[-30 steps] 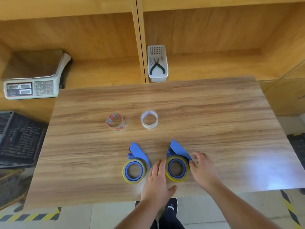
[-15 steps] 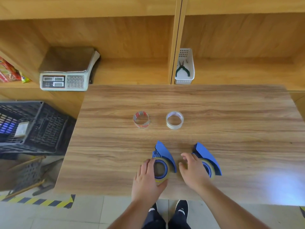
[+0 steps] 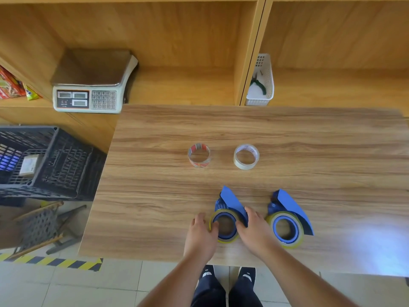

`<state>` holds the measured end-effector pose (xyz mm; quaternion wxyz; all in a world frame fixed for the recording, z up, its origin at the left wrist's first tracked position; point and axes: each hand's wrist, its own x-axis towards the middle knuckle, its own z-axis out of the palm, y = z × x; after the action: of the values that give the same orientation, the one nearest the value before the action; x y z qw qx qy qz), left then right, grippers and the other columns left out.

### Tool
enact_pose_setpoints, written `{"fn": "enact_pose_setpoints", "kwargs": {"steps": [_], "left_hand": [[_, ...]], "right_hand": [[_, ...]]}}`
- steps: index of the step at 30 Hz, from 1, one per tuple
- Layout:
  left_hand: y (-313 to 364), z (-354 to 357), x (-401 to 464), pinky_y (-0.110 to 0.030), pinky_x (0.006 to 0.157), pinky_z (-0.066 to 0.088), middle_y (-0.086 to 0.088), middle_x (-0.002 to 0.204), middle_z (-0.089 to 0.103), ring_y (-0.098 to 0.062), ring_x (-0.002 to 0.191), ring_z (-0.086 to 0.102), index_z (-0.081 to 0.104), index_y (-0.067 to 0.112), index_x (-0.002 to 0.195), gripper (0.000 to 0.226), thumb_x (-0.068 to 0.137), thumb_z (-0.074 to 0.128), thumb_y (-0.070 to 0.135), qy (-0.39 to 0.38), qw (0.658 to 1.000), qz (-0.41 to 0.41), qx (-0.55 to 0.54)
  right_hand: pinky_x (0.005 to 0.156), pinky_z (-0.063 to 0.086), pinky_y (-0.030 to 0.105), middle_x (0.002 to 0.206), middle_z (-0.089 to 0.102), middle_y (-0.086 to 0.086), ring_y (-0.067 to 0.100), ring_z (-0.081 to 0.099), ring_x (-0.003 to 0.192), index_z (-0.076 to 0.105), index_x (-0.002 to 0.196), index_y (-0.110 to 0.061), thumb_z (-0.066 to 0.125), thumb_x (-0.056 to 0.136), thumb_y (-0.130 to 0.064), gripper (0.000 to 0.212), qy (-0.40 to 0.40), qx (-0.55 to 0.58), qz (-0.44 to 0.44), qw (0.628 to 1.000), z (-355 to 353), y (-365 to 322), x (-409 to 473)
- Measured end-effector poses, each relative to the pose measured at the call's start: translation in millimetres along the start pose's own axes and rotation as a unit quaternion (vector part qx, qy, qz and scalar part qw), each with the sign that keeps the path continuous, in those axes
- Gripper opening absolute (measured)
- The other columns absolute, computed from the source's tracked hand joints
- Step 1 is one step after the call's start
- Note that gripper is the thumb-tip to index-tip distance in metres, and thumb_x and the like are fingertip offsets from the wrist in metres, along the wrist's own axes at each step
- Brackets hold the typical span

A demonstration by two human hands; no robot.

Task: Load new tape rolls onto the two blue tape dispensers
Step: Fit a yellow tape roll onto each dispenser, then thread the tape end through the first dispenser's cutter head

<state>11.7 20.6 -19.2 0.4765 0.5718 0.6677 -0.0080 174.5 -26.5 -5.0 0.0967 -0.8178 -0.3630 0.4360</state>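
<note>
1. Blue left dispenser [image 3: 229, 209] lies flat at lower centre of the table [image 3: 155, 196], its long axis running up-frame.
2. Left hand [image 3: 202, 234] and right hand [image 3: 256, 231] flank it, fingers curled onto its yellowish roll [image 3: 223, 239].
3. Half a second ago, the right hand covered the right dispenser [image 3: 287, 216]; now it has crossed over.

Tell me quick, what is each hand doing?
Left hand: fingers on the left blue plastic tape dispenser, at its yellowish tape roll; a firm grip cannot be told.
Right hand: on the same dispenser's right side.
</note>
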Motion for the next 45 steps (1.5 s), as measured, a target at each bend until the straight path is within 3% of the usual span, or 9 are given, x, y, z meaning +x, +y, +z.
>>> {"fn": "enact_pose_setpoints", "kwargs": {"steps": [6, 10, 16, 21, 25, 29, 34, 40, 45], "left_hand": [[2.9, -1.7, 7.3, -0.022, 0.069, 0.04, 0.0, 0.135, 0.057, -0.013, 0.096, 0.052, 0.051, 0.019, 0.142, 0.047, 0.1, 0.06, 0.037, -0.033, 0.999, 0.003, 0.025], [2.9, -1.5, 8.9, -0.025, 0.074, 0.043, 0.0, 0.133, 0.058, -0.014, 0.095, 0.055, 0.054, 0.019, 0.138, 0.044, 0.097, 0.063, 0.031, -0.032, 0.999, -0.005, 0.028], [6.5, -6.7, 5.0, -0.017, 0.046, 0.037, 0.0, 0.124, 0.064, -0.002, 0.07, 0.057, 0.055, 0.023, 0.134, 0.044, 0.091, 0.065, 0.027, -0.022, 1.0, -0.012, 0.018], [13.9, -12.4, -6.4, -0.022, 0.05, 0.047, 0.014, 0.087, 0.066, -0.01, 0.072, 0.069, 0.052, 0.029, 0.126, 0.038, 0.09, 0.064, 0.022, -0.012, 1.0, 0.005, -0.006], [22.1, -21.8, -16.8, -0.029, 0.06, 0.053, 0.012, 0.092, 0.069, -0.015, 0.076, 0.07, 0.052, 0.032, 0.12, 0.035, 0.088, 0.065, 0.024, -0.015, 0.999, 0.037, -0.021], [27.9, -35.5, -30.3, -0.02, 0.062, 0.05, 0.016, 0.092, 0.07, -0.006, 0.078, 0.069, 0.054, 0.037, 0.122, 0.039, 0.087, 0.068, 0.027, -0.021, 0.997, 0.072, -0.033], [42.6, -54.7, -58.5, -0.01, 0.062, 0.049, 0.018, 0.095, 0.071, 0.0, 0.079, 0.068, 0.056, 0.043, 0.116, 0.036, 0.087, 0.072, 0.028, -0.013, 0.99, 0.131, -0.044], [62.2, -80.4, -100.1, -0.007, 0.067, 0.05, 0.023, 0.105, 0.07, 0.013, 0.092, 0.065, 0.059, 0.047, 0.115, 0.021, 0.096, 0.067, 0.043, -0.017, 0.982, 0.168, -0.08], [74.9, -101.4, -123.0, -0.008, 0.072, 0.049, 0.021, 0.106, 0.074, 0.015, 0.095, 0.064, 0.064, 0.045, 0.112, 0.015, 0.097, 0.067, 0.042, -0.002, 0.974, 0.201, -0.102]], "right_hand": [[0.072, 0.05, 0.031, 0.124, 0.056, -0.001, 0.014, 0.062, 0.091, 0.043, 0.144, -0.023, 0.055, 0.096, -0.039, 0.052, 0.008, 0.019, 0.022, 1.0, 4.1, -4.5, -3.8], [0.068, 0.049, 0.029, 0.113, 0.057, -0.006, 0.009, 0.062, 0.086, 0.041, 0.144, -0.023, 0.058, 0.095, -0.035, 0.053, -0.008, 0.041, 0.029, 0.999, 10.0, -8.6, -8.6], [0.072, 0.053, 0.028, 0.11, 0.06, -0.015, 0.003, 0.065, 0.084, 0.049, 0.131, -0.024, 0.067, 0.091, -0.028, 0.043, -0.011, 0.069, 0.03, 0.997, 8.8, -9.7, -10.9], [0.074, 0.062, 0.036, 0.104, 0.065, -0.013, 0.01, 0.072, 0.077, 0.048, 0.134, -0.028, 0.073, 0.08, -0.03, 0.06, -0.023, 0.108, 0.039, 0.993, 3.3, -10.4, -14.6], [0.069, 0.06, 0.031, 0.104, 0.066, -0.006, 0.009, 0.072, 0.074, 0.043, 0.144, -0.03, 0.077, 0.074, -0.028, 0.078, -0.037, 0.131, 0.036, 0.99, -13.0, -14.5, -18.4], [0.079, 0.059, 0.034, 0.109, 0.064, -0.006, 0.011, 0.068, 0.091, 0.045, 0.139, -0.038, 0.082, 0.065, -0.037, 0.083, -0.049, 0.128, 0.022, 0.99, -36.4, -20.5, -25.4], [0.085, 0.059, 0.033, 0.109, 0.071, -0.007, 0.011, 0.071, 0.097, 0.05, 0.128, -0.039, 0.087, 0.058, -0.032, 0.08, -0.054, 0.207, -0.008, 0.977, -58.1, -28.7, -47.4], [0.089, 0.058, 0.043, 0.105, 0.072, 0.004, 0.022, 0.07, 0.098, 0.056, 0.112, -0.042, 0.08, 0.073, -0.014, 0.054, 0.0, 0.267, -0.053, 0.962, -79.8, -42.5, -89.3], [0.091, 0.057, 0.045, 0.102, 0.073, 0.004, 0.024, 0.071, 0.097, 0.063, 0.103, -0.047, 0.08, 0.061, -0.023, 0.051, 0.027, 0.31, -0.096, 0.946, -99.3, -57.9, -117.4]]}}
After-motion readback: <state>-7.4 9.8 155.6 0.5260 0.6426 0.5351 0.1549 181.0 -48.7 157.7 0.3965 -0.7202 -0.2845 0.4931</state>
